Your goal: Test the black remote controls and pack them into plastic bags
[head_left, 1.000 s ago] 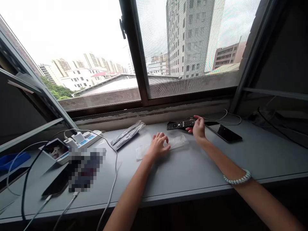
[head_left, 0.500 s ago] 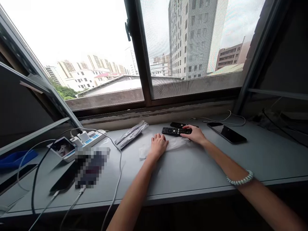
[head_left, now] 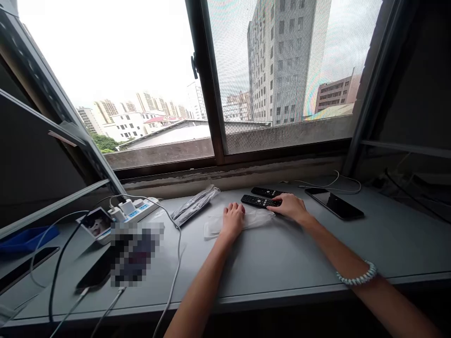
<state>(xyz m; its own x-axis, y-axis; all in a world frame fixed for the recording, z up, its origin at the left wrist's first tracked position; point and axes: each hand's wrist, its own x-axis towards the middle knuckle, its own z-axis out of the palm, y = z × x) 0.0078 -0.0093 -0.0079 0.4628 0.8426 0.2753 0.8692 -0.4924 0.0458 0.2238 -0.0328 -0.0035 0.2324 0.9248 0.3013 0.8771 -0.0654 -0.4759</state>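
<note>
Two bare remotes [head_left: 256,201], two clear plastic wrappers [head_left: 256,220]

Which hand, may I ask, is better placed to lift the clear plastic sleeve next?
Probably the left hand: it lies over the plastic sleeve, while the right hand holds the nearer remote.

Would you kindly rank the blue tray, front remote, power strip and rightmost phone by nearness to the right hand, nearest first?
1. Front remote, touching the right hand.
2. Rightmost phone, rightward.
3. Power strip, leftward.
4. Blue tray, far left.

Room, home or office unclear: desk [head_left: 282,267], window [head_left: 208,84], power strip [head_left: 143,214].
</note>
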